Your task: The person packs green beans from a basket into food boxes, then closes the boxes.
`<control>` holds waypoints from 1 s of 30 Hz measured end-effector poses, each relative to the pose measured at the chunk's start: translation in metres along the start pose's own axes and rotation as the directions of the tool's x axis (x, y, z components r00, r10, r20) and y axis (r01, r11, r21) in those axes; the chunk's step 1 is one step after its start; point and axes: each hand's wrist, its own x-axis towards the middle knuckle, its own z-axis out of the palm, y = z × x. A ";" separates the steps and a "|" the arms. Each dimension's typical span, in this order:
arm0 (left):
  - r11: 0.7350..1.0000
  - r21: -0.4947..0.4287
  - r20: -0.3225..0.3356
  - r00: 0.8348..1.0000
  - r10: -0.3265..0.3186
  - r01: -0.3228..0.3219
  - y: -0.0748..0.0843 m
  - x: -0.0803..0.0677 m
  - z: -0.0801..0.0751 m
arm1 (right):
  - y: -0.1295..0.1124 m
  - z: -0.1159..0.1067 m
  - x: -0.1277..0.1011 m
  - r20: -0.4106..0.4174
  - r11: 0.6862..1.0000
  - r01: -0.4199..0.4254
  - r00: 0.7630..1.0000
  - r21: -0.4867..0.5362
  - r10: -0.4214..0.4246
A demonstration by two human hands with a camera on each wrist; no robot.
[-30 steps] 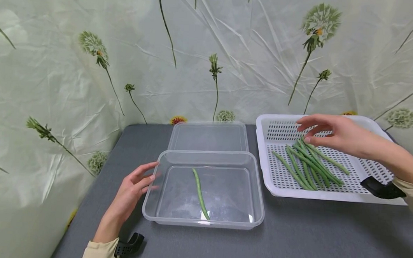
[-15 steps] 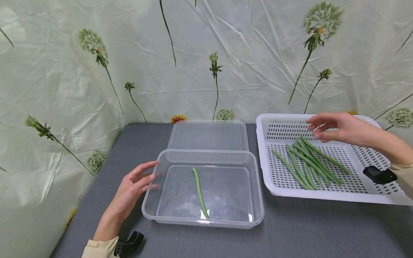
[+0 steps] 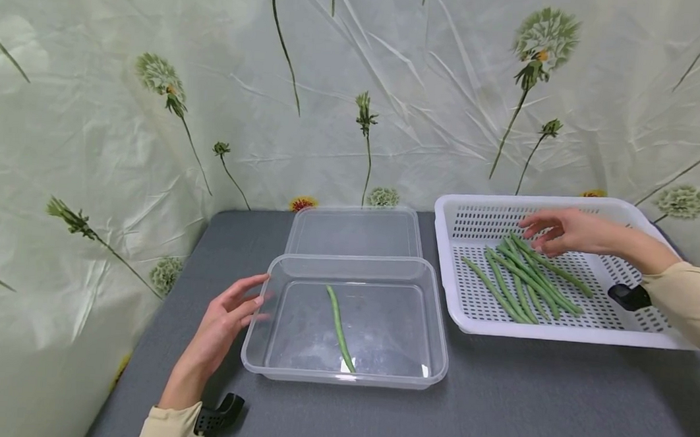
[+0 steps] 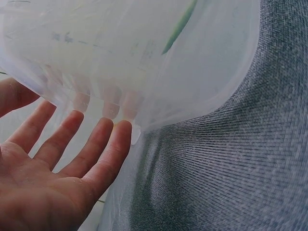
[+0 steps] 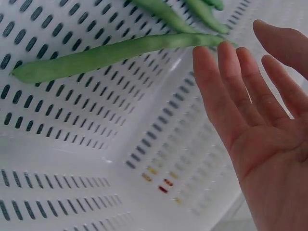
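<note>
My left hand (image 3: 216, 327) rests its relaxed fingertips against the left wall of a clear plastic container (image 3: 406, 327). One green bean (image 3: 338, 327) lies inside that container. In the left wrist view the fingers (image 4: 108, 154) are slightly bent and touch the outside of the wall. My right hand (image 3: 587, 232) hovers above the far end of a pile of green beans (image 3: 537, 281) in a white perforated basket (image 3: 564, 332). Nothing is in its grasp. In the right wrist view its fingertips appear close to the tip of one bean (image 5: 106, 55); whether they touch cannot be told.
Behind the container lies a clear lid (image 3: 355, 232) on the grey tabletop (image 3: 339, 419). A flower-printed sheet (image 3: 307, 130) hangs at the back and left. The basket stands to the right of the container, with a narrow gap between them.
My right hand has shifted slightly right over the basket, rising a little and then lowering toward the beans. The left hand, container and beans stay where they were.
</note>
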 end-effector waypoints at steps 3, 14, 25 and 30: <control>1.000 -0.012 0.003 1.000 0.002 -0.002 -0.001 0.000 0.001 | 0.007 0.002 0.003 0.024 0.999 -0.021 1.000 0.034 0.020; 1.000 -0.005 -0.011 1.000 0.004 -0.004 -0.001 0.001 0.001 | 0.021 0.004 0.004 0.054 0.998 -0.063 0.997 0.032 0.061; 1.000 0.011 -0.006 1.000 -0.005 0.005 0.000 -0.001 0.000 | 0.032 0.008 0.009 0.106 0.991 -0.128 0.987 0.041 0.123; 1.000 0.003 0.001 1.000 0.004 -0.004 0.000 -0.001 0.000 | 0.031 0.007 0.009 0.130 0.989 -0.140 0.982 0.039 0.134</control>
